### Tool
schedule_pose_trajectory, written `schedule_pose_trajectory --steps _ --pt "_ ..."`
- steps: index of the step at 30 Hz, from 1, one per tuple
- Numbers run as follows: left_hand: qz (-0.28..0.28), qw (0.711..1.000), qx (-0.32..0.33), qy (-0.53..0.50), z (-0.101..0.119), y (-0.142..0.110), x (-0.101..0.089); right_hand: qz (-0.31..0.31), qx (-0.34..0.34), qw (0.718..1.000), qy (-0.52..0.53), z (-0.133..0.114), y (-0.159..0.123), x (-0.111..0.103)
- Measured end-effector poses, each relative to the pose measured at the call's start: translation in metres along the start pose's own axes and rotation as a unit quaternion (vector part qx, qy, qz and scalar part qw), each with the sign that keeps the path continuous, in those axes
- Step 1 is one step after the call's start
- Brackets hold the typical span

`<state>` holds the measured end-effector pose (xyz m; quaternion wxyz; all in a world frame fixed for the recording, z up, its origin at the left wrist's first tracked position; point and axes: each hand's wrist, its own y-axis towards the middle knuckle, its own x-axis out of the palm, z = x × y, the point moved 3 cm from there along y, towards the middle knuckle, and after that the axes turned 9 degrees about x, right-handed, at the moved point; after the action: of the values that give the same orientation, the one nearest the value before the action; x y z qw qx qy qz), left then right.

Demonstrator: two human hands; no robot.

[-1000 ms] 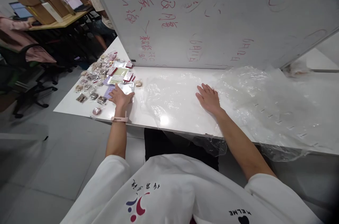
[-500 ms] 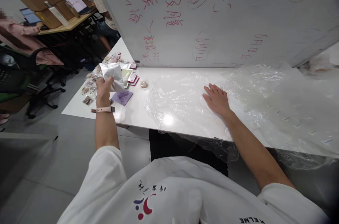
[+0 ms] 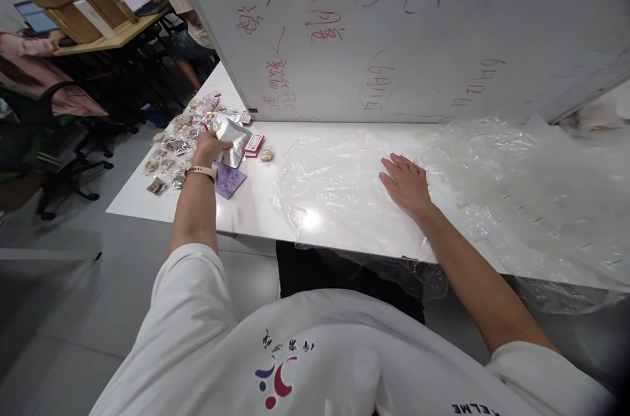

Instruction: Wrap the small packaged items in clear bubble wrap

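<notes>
At 10 o'clock our left hand (image 3: 209,145) pinches a silver pouch (image 3: 235,140) near a purple packet (image 3: 230,182); at 1 o'clock our right hand (image 3: 407,186) lies spread on clear plastic (image 3: 329,186)

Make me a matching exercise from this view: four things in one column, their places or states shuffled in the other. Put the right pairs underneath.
Things:
1. silver pouch
2. purple packet
3. right hand
4. whiteboard

Places or states:
A. spread open on the clear plastic
B. upright, marked with red writing
C. held in the left hand
D. lying on the white table

Right pairs: 1-C, 2-D, 3-A, 4-B
</notes>
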<state>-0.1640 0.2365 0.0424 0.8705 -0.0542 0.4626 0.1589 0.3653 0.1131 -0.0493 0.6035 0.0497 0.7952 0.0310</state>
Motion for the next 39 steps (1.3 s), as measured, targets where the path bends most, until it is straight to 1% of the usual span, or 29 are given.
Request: schedule_pose_trajectory --steps 2,4,6,7,8,9,10,12,13,14,16,17,18,19,20,22,23,24,25,26,28,29,30,31,33,34,36,37,39 --pt "0.021 1.0 0.003 0.019 0.014 -0.002 -0.01 0.003 -0.001 1.0 0.003 0.0 0.0 0.0" --pt "0.075 0.994 0.035 0.068 0.037 -0.01 -0.026 0.007 -0.003 1.0 0.006 0.0 0.0 0.0" --pt "0.141 0.979 0.104 0.105 0.07 -0.03 -0.045 0.009 -0.004 1.0 0.007 0.0 0.0 0.0" --pt "0.158 0.971 0.151 0.1 0.089 -0.045 -0.052 0.008 -0.005 1.0 0.006 -0.001 0.0 0.0" --pt "0.142 0.966 0.203 0.071 0.108 -0.063 -0.055 0.006 -0.005 1.0 0.007 -0.001 0.001 0.0" --pt "0.089 0.963 0.252 0.021 0.127 -0.082 -0.053 0.004 -0.005 1.0 0.007 -0.001 0.001 0.0" --pt "0.018 0.954 0.296 -0.041 0.146 -0.104 -0.046 0.002 -0.005 1.0 0.009 -0.001 0.001 -0.001" --pt "-0.177 0.903 0.36 -0.153 0.178 -0.15 -0.014 -0.001 -0.004 1.0 0.017 0.0 0.0 -0.001" --pt "-0.273 0.872 0.369 -0.171 0.189 -0.172 0.009 -0.001 -0.005 1.0 0.023 0.0 0.0 -0.001" --pt "-0.348 0.842 0.375 -0.17 0.198 -0.191 0.036 -0.001 -0.007 1.0 0.028 0.0 -0.001 -0.001" --pt "-0.452 0.78 0.415 -0.126 0.207 -0.223 0.092 -0.001 -0.011 0.999 0.037 0.001 -0.002 -0.001" --pt "-0.473 0.76 0.437 -0.09 0.209 -0.233 0.116 -0.001 -0.011 0.999 0.041 0.001 -0.001 0.0" --pt "-0.459 0.763 0.452 -0.053 0.21 -0.24 0.136 -0.002 -0.01 0.999 0.044 0.0 0.0 0.0" --pt "-0.42 0.777 0.468 -0.025 0.21 -0.245 0.148 -0.005 -0.008 0.999 0.047 0.0 0.001 0.001" --pt "-0.364 0.797 0.482 -0.008 0.21 -0.249 0.153 -0.01 -0.005 0.999 0.052 -0.001 0.003 0.0" --pt "-0.235 0.837 0.494 -0.022 0.205 -0.259 0.14 -0.027 0.01 0.996 0.08 -0.002 0.005 -0.006" --pt "-0.185 0.853 0.486 -0.055 0.199 -0.267 0.127 -0.039 0.02 0.993 0.11 -0.002 0.003 -0.013" --pt "-0.156 0.867 0.464 -0.097 0.189 -0.278 0.113 -0.049 0.029 0.986 0.154 -0.001 -0.003 -0.023" --pt "-0.151 0.88 0.424 -0.151 0.176 -0.29 0.099 -0.055 0.035 0.976 0.207 0.001 -0.013 -0.036" --pt "-0.17 0.894 0.363 -0.199 0.157 -0.303 0.09 -0.055 0.039 0.962 0.264 0.005 -0.028 -0.052" --pt "-0.259 0.907 0.198 -0.265 0.111 -0.333 0.086 -0.034 0.053 0.93 0.362 0.02 -0.073 -0.085" --pt "-0.296 0.9 0.113 -0.298 0.087 -0.348 0.089 -0.019 0.081 0.918 0.388 0.032 -0.101 -0.098" --pt "-0.297 0.893 0.028 -0.337 0.063 -0.362 0.093 -0.024 0.13 0.906 0.402 0.046 -0.13 -0.106" --pt "-0.27 0.879 -0.057 -0.39 0.04 -0.372 0.099 -0.047 0.19 0.893 0.404 0.061 -0.16 -0.107" --pt "-0.228 0.823 -0.184 -0.487 0.01 -0.387 0.111 -0.112 0.282 0.873 0.381 0.085 -0.212 -0.093" --pt "-0.217 0.795 -0.217 -0.524 0.004 -0.389 0.116 -0.147 0.307 0.863 0.373 0.093 -0.232 -0.079" --pt "-0.232 0.761 -0.222 -0.564 0.006 -0.385 0.122 -0.205 0.307 0.837 0.404 0.095 -0.255 -0.045" --pt "-0.25 0.756 -0.206 -0.569 0.013 -0.379 0.122 -0.226 0.287 0.821 0.439 0.09 -0.258 -0.028" --pt "-0.294 0.763 -0.175 -0.549 0.029 -0.366 0.12 -0.249 0.233 0.783 0.521 0.07 -0.255 -0.001"
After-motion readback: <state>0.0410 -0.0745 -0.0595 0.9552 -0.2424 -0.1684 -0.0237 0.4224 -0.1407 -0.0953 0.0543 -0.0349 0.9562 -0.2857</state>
